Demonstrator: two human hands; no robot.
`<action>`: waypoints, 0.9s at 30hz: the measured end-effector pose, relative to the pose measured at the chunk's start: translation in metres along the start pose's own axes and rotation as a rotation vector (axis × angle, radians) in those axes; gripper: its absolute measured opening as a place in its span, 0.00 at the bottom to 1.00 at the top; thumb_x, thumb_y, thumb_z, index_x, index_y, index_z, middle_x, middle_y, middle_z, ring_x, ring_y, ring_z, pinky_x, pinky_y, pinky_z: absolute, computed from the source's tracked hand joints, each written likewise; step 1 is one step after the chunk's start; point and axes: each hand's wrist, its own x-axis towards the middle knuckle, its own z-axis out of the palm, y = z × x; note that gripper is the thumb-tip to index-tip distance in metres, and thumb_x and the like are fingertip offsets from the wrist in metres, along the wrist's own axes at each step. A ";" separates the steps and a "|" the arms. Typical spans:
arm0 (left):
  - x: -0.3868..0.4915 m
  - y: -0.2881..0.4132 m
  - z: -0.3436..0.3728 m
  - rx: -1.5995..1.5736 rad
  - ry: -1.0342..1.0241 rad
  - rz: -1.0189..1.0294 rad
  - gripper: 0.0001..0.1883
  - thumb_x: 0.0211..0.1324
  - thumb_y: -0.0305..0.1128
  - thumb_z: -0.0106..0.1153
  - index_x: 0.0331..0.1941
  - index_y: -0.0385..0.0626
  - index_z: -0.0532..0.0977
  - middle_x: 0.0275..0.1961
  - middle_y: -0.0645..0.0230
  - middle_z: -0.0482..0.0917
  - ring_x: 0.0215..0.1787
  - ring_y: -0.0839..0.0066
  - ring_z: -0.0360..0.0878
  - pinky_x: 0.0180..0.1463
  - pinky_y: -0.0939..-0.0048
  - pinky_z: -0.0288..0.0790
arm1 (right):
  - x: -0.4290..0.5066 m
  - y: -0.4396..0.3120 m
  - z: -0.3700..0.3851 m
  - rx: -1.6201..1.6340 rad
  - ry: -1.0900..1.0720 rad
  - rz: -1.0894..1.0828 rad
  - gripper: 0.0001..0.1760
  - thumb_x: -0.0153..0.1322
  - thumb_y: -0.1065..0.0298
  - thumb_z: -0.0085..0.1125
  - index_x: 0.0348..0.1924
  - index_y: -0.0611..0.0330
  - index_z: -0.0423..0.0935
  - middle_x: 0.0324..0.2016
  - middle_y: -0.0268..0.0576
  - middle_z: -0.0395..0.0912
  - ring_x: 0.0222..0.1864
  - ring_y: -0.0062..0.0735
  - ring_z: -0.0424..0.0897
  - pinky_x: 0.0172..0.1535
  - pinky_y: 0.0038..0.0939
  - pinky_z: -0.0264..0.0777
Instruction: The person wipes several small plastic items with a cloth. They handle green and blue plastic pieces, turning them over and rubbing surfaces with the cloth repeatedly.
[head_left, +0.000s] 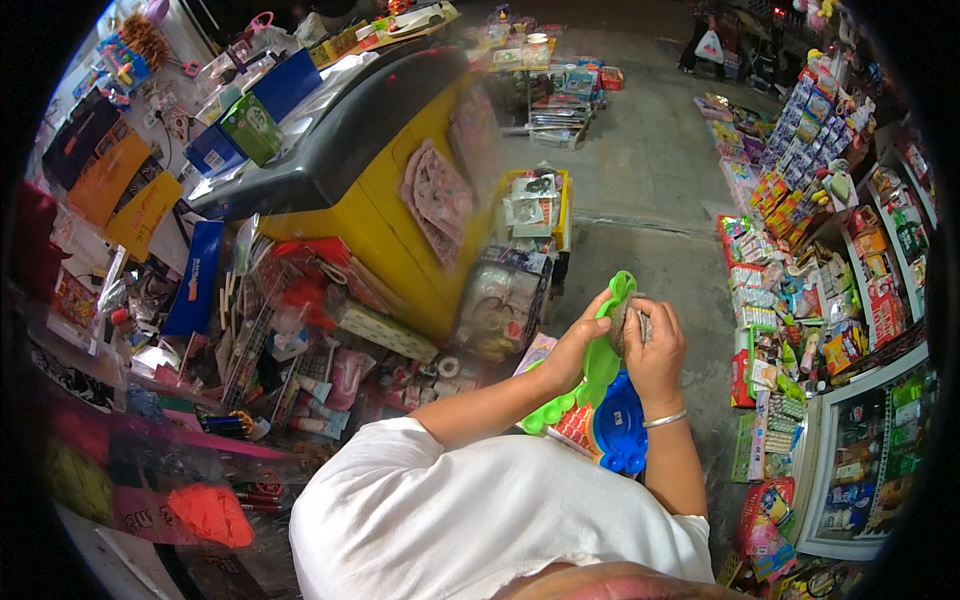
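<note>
My left hand (577, 345) grips a bright green plastic piece (602, 361) with a scalloped edge, tilted upright. On its right side, my right hand (658, 345) holds a grey-brown cloth (618, 330) against the green plastic. A silver bangle is on my right wrist. Just below the hands is a blue plastic piece (619, 420) with rounded knobs and a small label. Beside it lies a colourful printed item (576, 426) in orange and white, partly hidden by a green knobbed edge. My fingertips under the cloth are partly hidden.
A yellow counter with a black top (360, 262) stands at the left, near a cluttered wire rack (259, 337). Boxed goods (536, 202) stand beside the counter. Snack shelves (874, 262) and a glass-door drinks cooler (870, 450) line the right. Farther off, a person carries a white bag (709, 47).
</note>
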 end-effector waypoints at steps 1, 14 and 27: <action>0.000 0.000 -0.002 -0.029 0.023 -0.032 0.36 0.63 0.42 0.45 0.73 0.44 0.49 0.69 0.62 0.60 0.69 0.71 0.60 0.71 0.69 0.52 | -0.002 -0.002 0.000 0.020 0.000 0.005 0.06 0.67 0.70 0.60 0.37 0.60 0.76 0.33 0.46 0.79 0.36 0.48 0.80 0.38 0.40 0.74; 0.005 0.028 -0.024 -0.134 0.043 0.034 0.29 0.59 0.53 0.41 0.52 0.41 0.72 0.45 0.59 0.79 0.42 0.68 0.80 0.44 0.64 0.76 | 0.006 0.013 -0.026 0.200 0.071 0.078 0.07 0.68 0.73 0.61 0.38 0.63 0.80 0.33 0.40 0.81 0.35 0.29 0.81 0.41 0.28 0.73; -0.008 0.003 -0.030 0.144 -0.104 -0.029 0.40 0.57 0.47 0.48 0.71 0.41 0.54 0.69 0.61 0.63 0.69 0.71 0.60 0.71 0.69 0.53 | 0.005 0.026 -0.019 0.409 -0.546 0.494 0.09 0.66 0.69 0.60 0.32 0.66 0.80 0.27 0.44 0.81 0.30 0.27 0.79 0.36 0.29 0.72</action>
